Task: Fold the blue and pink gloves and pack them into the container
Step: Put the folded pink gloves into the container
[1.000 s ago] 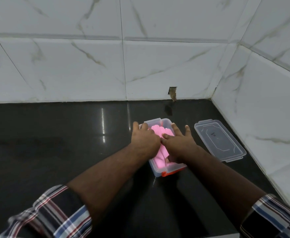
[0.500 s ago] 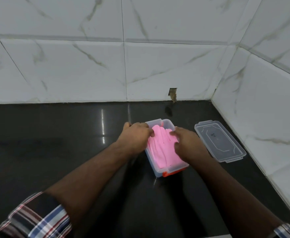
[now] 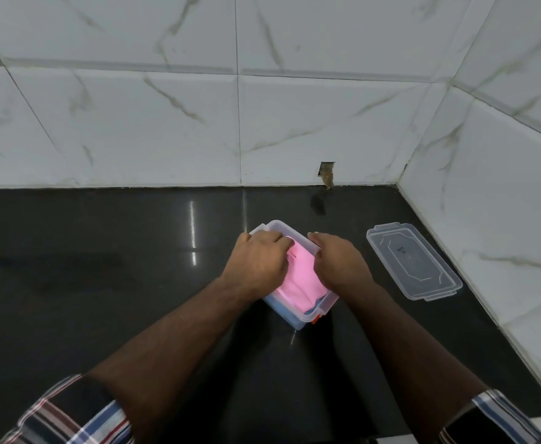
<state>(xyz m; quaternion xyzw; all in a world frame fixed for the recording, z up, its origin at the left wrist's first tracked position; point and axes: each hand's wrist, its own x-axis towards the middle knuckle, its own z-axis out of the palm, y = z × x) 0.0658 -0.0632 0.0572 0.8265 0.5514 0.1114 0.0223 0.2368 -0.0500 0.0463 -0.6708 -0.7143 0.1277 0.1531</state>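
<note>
container [image 3: 298, 312] on black counter [image 3: 102, 283], centre | pink glove [image 3: 298, 277] inside, atop blue glove [image 3: 314, 310] | left hand [image 3: 258, 262] at 9 o'clock, fingers curled, tucking pink glove | right hand [image 3: 339, 262] at 3 o'clock, fingers curled over rim | lid [image 3: 413, 261] apart at 3 o'clock

A single head-worn wide-angle camera looks forward and steeply down onto the glossy black stone countertop [image 3: 102, 267], close enough that both forearms fill the lower frame. It faces the white marble-veined tiled back wall [image 3: 166, 123] beyond the countertop; a second tiled wall closes the countertop's right side, and straight grout lines bow.
</note>
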